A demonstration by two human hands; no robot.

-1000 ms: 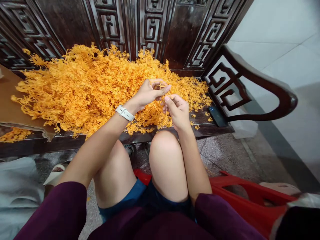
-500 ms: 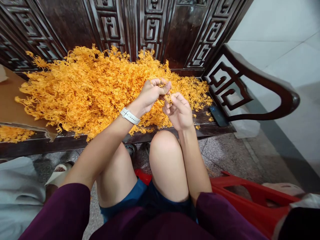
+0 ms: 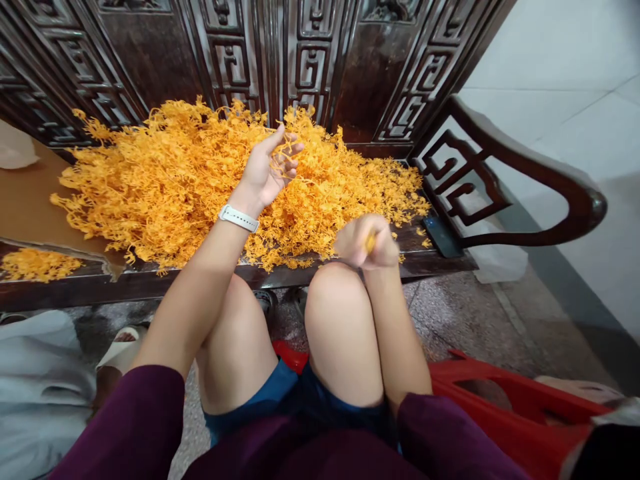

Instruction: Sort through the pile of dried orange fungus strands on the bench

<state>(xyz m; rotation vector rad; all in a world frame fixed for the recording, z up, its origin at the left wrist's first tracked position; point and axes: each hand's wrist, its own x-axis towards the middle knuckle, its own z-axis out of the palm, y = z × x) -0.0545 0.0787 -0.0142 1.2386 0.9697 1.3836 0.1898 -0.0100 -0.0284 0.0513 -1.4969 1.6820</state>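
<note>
A large heap of tangled orange-yellow plastic pieces (image 3: 200, 180) covers the dark wooden bench. Over its middle is my left hand (image 3: 270, 167), palm turned up and fingers curled around a thin orange strand piece (image 3: 284, 150). A pale watch strap circles that wrist. Lower and to the right, above my knee, my right hand (image 3: 367, 241) is closed and blurred by motion, with a bit of orange showing between its fingers.
Carved bench back (image 3: 380, 73) stands behind the heap, and a curved armrest (image 3: 540, 180) at right. A phone (image 3: 443, 235) lies by the armrest. Cardboard (image 3: 45, 200) sits at left, a red plastic stool (image 3: 520, 400) at lower right. Another person's sandalled foot (image 3: 120, 350) shows at lower left.
My hands were together over the heap and have come apart. The left moved left and turned palm up; the right moved down and closed. The view shifted slightly.
</note>
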